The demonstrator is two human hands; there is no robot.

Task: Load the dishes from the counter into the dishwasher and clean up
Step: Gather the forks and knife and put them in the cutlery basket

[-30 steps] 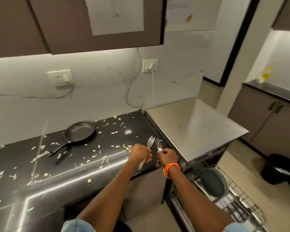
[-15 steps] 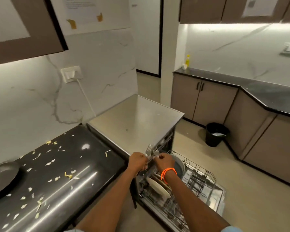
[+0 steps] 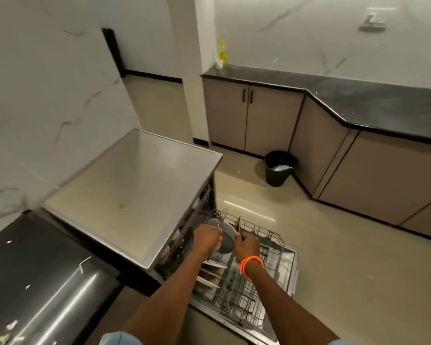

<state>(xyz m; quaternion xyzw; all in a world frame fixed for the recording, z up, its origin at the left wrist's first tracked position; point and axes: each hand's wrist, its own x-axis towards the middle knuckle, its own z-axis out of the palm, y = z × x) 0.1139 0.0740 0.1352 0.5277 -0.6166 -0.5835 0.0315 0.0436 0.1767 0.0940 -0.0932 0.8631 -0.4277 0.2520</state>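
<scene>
both hands, left hand [image 3: 207, 237] and right hand [image 3: 246, 246], each grip a fork with curled fingers over the dishwasher rack [image 3: 271, 241]; scrap-strewn black worktop [image 3: 23, 270], bin [image 3: 279, 168] on the floor.

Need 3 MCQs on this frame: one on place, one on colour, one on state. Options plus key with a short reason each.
1. Where does the black bin stand?
A. on the floor by the far cabinets
B. on the steel top
C. inside the rack

2. What colour is the wristband on the right hand?
A. blue
B. orange
C. white

3. What state is the dishwasher in?
A. shut
B. door down, lower rack pulled out
C. door down, rack pushed in

Key: 1 A, the bin sits on the tiles against the cabinet corner. 2 B, the band is bright orange. 3 B, the wire rack extends over the lowered door, with both hands, the left hand too, above it holding forks.
</scene>
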